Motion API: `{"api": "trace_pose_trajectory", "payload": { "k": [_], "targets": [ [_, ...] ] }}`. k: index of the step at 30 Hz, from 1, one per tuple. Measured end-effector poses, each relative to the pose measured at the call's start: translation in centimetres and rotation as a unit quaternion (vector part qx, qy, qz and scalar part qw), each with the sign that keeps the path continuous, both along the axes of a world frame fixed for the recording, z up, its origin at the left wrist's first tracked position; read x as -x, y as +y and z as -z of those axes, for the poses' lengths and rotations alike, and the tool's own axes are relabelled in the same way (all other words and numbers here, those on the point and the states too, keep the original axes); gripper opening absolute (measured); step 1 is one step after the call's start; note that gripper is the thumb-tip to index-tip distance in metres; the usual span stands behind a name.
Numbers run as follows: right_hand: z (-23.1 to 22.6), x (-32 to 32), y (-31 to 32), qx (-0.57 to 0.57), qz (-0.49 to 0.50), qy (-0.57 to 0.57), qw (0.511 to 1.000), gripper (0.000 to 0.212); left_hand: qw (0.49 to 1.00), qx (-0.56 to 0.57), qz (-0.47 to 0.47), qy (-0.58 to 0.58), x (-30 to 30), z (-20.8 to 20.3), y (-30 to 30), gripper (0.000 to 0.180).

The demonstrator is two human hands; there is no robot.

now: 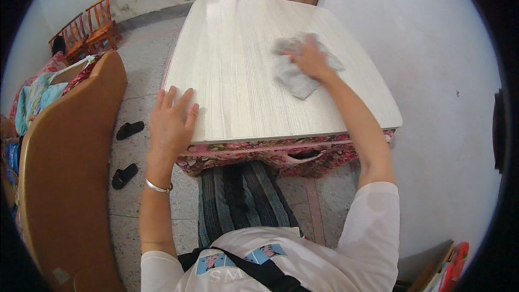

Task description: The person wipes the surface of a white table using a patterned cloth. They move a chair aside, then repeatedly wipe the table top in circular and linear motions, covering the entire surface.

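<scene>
A pale wood-grain table (232, 75) stands in front of me, with a pink floral cloth skirt (254, 155) hanging below its top. My right hand (311, 60) presses a crumpled light grey cloth (297, 80) against the right half of the tabletop; hand and cloth are smeared by motion. The fingertips are partly blurred. At the near left corner rests my left hand (174, 116), fingers spread over the edge and holding nothing. A silver bangle (158, 186) circles that wrist.
A brown curved sofa (70, 173) with clothes (40, 97) heaped on it stands at left. Two black slippers (130, 130) lie on the floor beside it. Wooden chairs (102, 24) stand at the far left. A white wall (438, 59) runs along the right.
</scene>
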State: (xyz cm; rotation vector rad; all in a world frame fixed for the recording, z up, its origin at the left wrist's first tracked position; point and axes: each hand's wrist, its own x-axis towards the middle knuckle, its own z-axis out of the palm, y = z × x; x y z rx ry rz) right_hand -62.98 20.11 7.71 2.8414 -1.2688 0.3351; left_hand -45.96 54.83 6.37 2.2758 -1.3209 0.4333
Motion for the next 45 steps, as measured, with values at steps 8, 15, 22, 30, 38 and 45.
{"api": "trace_pose_trajectory", "payload": {
  "k": [8,15,22,30,38,45],
  "targets": [
    [0.9,7.9,3.4,-0.028,0.009,-0.070,0.997,0.078,1.000,0.025,-0.017,-0.006,0.5,0.4,-0.3,0.039],
    [-0.4,-1.5,18.6,-0.019,-0.342,-0.051,0.938,0.068,0.999,0.025,-0.023,0.002,0.5,0.5,-0.1,0.044],
    [1.6,-13.2,9.1,0.002,-0.320,-0.079,0.944,0.057,0.997,0.048,0.014,0.058,-0.2,0.4,0.1,0.047],
    [1.7,-3.6,0.0,-0.014,-0.106,-0.080,0.991,0.071,0.997,0.056,0.013,0.048,-0.3,0.3,0.3,0.044],
    [-0.7,-1.1,16.9,-0.041,-0.352,-0.043,0.934,0.082,0.990,0.136,0.004,0.029,0.7,0.0,-0.1,0.047],
    [0.9,-15.0,15.0,-0.023,-0.451,-0.093,0.887,0.069,0.914,0.361,0.133,0.130,-1.3,1.5,2.5,0.050]
  ]
}}
